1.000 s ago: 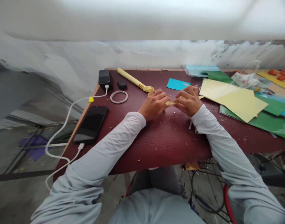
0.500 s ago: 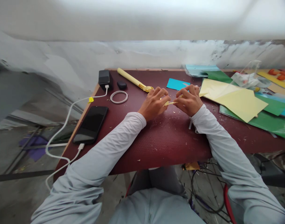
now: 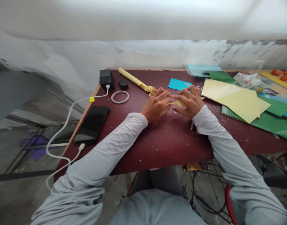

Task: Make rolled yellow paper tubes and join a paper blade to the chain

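Observation:
My left hand (image 3: 156,105) is closed on a narrow yellow paper strip (image 3: 179,103), near the table's middle. Just right of it, my right hand (image 3: 189,101) has its fingers apart over the same strip, thumb away from the fingertips. Beyond my left hand lies a rolled yellow paper tube (image 3: 131,78) with crumpled yellow paper at its near end. A small blue paper piece (image 3: 179,84) lies flat just behind my right hand. My left hand hides part of the crumpled end.
On the dark red table (image 3: 157,147), a phone (image 3: 91,125), a black charger (image 3: 105,78), a small black case (image 3: 123,84) and a coiled ring (image 3: 120,97) lie left. Yellow sheets (image 3: 246,103) and green sheets (image 3: 272,122) lie right.
My right thumb and fingers have spread apart from their pinch, and more of the yellow strip shows beneath them. My left hand has hardly moved.

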Motion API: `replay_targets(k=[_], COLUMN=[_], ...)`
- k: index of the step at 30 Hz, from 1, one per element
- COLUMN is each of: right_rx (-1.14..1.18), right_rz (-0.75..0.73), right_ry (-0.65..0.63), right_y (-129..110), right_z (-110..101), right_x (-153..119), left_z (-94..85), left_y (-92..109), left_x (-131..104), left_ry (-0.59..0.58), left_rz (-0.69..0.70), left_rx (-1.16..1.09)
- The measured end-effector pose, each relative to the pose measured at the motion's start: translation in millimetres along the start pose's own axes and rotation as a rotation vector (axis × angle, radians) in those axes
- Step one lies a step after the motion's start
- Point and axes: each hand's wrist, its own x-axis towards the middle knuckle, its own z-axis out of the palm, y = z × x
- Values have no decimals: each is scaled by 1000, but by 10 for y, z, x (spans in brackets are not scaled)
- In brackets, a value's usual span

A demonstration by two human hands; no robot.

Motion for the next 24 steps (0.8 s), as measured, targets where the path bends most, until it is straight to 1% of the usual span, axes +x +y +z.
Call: replay_targets(k=[3, 6, 13, 19, 24], right_rx=[-8, -9, 14, 12, 15], right_rz=[38, 40, 32, 47, 41], right_ry=[-22, -22, -1, 2, 2], right_y=[53, 82, 31, 29, 36], right_z=[39, 69, 39, 45, 59], right_x=[-8, -11, 6, 5, -3], left_z=[15, 37, 38, 34, 23], left_y=[-13, -27, -24, -21, -18], left_x=[-4, -7, -6, -5, -2], left_ry=[0, 7, -13, 10, 6], left_rz=[-23, -28, -35, -55, -53], left_rx=[-13, -10, 3, -14, 8])
